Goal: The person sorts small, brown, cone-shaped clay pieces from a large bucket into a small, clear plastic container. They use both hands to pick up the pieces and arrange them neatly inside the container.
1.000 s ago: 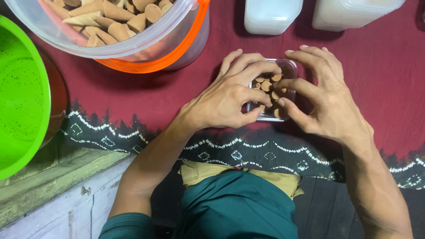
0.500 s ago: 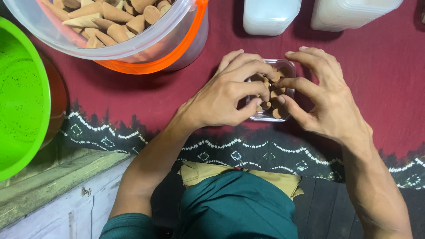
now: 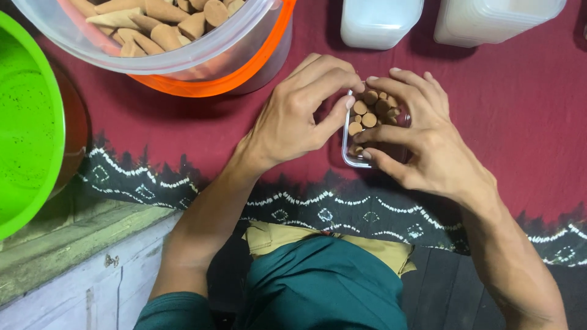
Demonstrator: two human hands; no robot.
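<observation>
Since the earlier frame the hands have barely shifted; both stay at the box. Cloth bears the bucket of cones, upper left. Left hand and right hand flank the clear box, fingers curled on its sides and over the cones standing on end inside.

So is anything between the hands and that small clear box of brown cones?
Nothing visible. The left hand and right hand both already touch the small clear box, fingers on the brown cones inside.
</observation>
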